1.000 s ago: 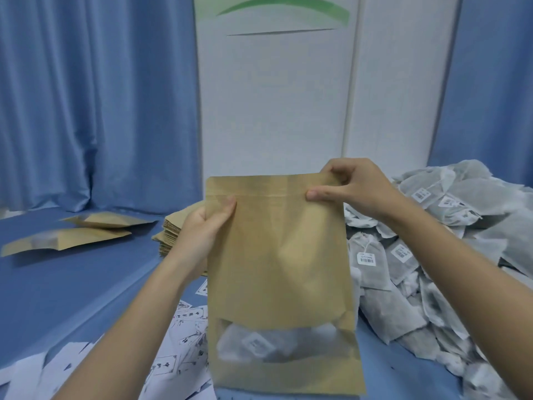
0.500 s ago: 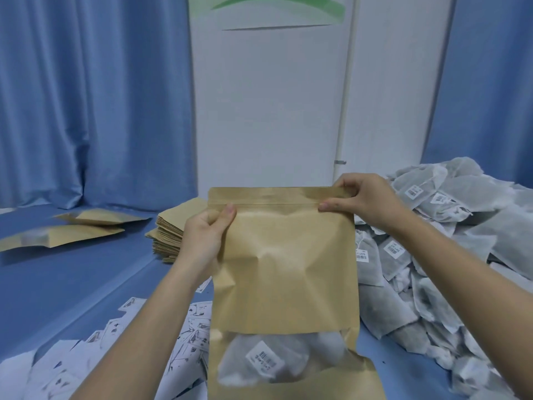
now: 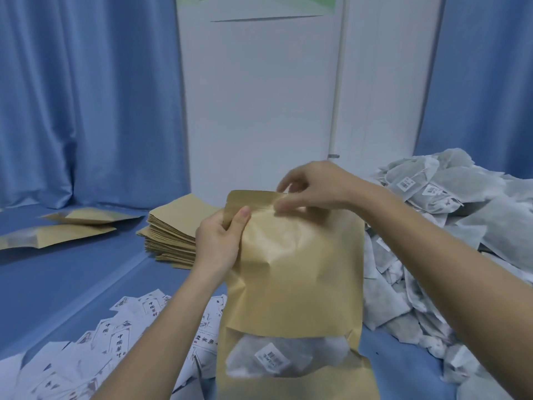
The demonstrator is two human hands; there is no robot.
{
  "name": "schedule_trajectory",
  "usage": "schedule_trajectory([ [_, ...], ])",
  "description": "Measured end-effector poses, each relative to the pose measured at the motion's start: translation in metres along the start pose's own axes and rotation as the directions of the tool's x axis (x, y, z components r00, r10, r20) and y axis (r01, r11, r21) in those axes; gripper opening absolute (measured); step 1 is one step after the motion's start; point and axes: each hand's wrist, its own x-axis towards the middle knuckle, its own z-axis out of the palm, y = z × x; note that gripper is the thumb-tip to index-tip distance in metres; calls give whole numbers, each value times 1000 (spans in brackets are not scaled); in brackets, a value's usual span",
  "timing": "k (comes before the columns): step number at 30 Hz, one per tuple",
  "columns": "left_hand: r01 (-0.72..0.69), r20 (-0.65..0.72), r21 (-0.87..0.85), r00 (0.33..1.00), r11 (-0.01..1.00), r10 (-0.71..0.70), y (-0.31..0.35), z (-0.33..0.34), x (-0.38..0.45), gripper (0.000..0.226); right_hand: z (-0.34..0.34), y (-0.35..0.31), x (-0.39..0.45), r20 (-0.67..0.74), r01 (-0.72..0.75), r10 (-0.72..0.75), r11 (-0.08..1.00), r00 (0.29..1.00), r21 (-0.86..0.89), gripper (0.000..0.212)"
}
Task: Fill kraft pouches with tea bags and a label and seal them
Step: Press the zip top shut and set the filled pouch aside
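A kraft pouch (image 3: 300, 278) stands upright in front of me, with a tea bag (image 3: 271, 357) showing through its clear lower window. My left hand (image 3: 219, 243) grips the pouch's upper left corner, thumb on the front. My right hand (image 3: 311, 189) pinches the top strip near its middle, with the right part of that strip hidden behind it. A heap of grey tea bags (image 3: 450, 226) lies to the right. White printed labels (image 3: 115, 342) are scattered at the lower left.
A stack of flat kraft pouches (image 3: 176, 229) sits behind my left hand. Two filled pouches (image 3: 57, 229) lie on the blue table (image 3: 72, 272) at far left. Blue curtains and a white panel stand behind.
My right hand has slid leftwards along the pouch's top strip from the right corner to near the middle. The left hand keeps its grip on the left corner.
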Motion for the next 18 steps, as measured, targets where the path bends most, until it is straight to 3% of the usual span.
schedule_trajectory([
  [3,5,30,-55,1000,998,-4,4,4,-2,22,4,-19,11,95,52,-48,998,994,-43,23],
  [9,146,76,-250,988,957,-131,13,-7,3,21,8,-15,14,19,80,-84,986,996,145,23],
  [18,36,-99,-156,994,987,-51,19,-2,6,29,12,-24,16,-14,110,-109,983,994,146,18],
])
